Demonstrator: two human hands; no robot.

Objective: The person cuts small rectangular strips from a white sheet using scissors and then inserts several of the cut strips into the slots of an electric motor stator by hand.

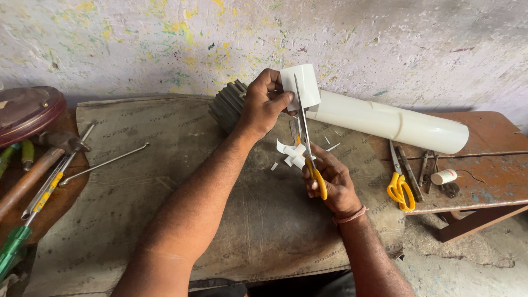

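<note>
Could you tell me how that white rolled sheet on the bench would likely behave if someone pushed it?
The white rolled sheet is a tube lying on its side, so it would probably roll. It looks thin and hollow, so likely light and easily dented, judging by a crease at mid-length.

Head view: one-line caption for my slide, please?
Left hand holds a white sheet piece while right hand cuts it with yellow-handled scissors.
</note>
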